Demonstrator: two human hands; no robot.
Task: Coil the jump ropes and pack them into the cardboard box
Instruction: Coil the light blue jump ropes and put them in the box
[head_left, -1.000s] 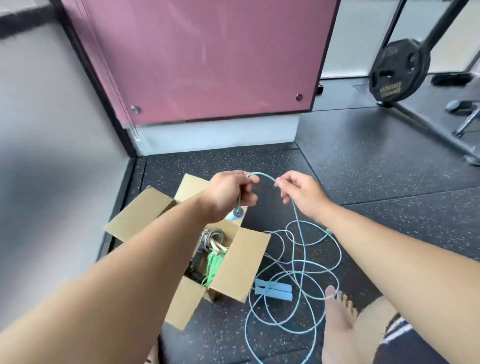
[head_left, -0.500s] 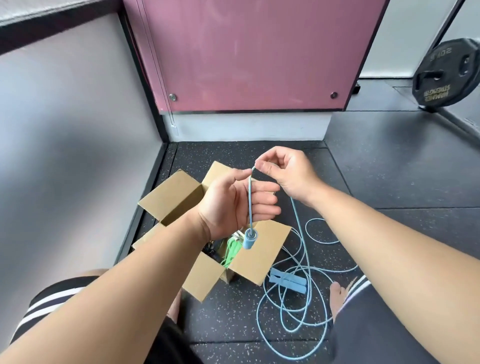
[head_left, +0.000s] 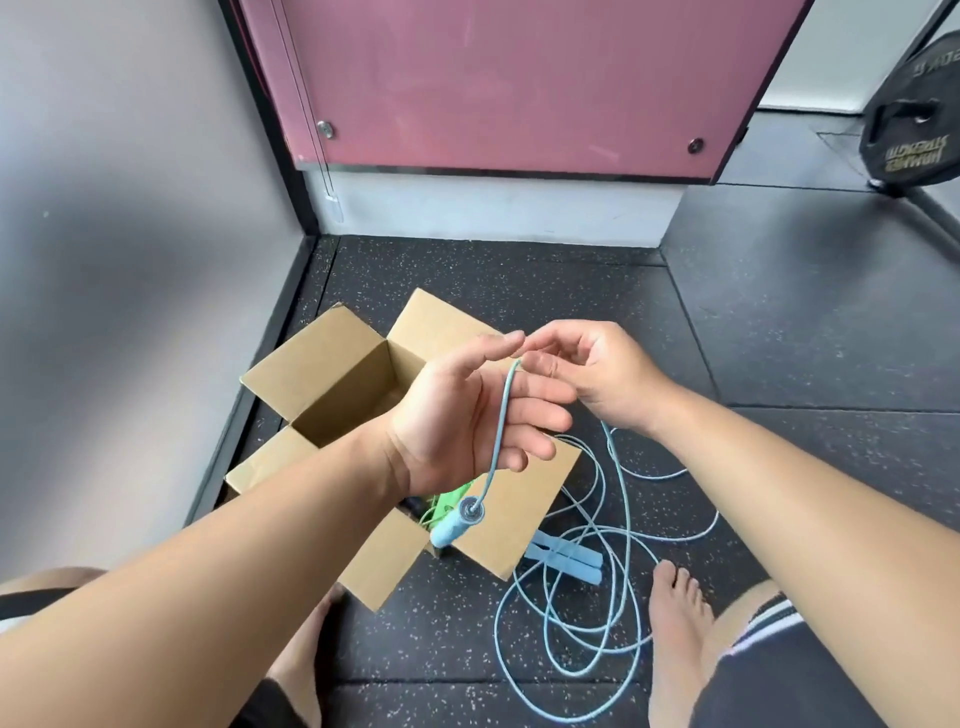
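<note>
A light blue jump rope (head_left: 602, 571) lies in loose loops on the dark floor at the right. One of its handles (head_left: 457, 522) dangles below my left hand (head_left: 467, 415), which is held palm-up with straight fingers; the cord runs up across the palm. My right hand (head_left: 597, 374) pinches that cord by my left fingertips. More blue handles (head_left: 566, 558) lie on the floor beside the open cardboard box (head_left: 332, 384). A green rope (head_left: 447, 506) shows inside the box, mostly hidden by my left arm.
The box stands in a corner with a grey wall at the left and a pink panel (head_left: 519, 88) behind it. A black weight plate (head_left: 914, 140) on a bar is at the far right. My bare feet (head_left: 675, 623) flank the rope pile.
My left hand has opened from a grip on the cord to a flat palm, with the blue handle now hanging below it. My right hand has come in close to the left fingertips.
</note>
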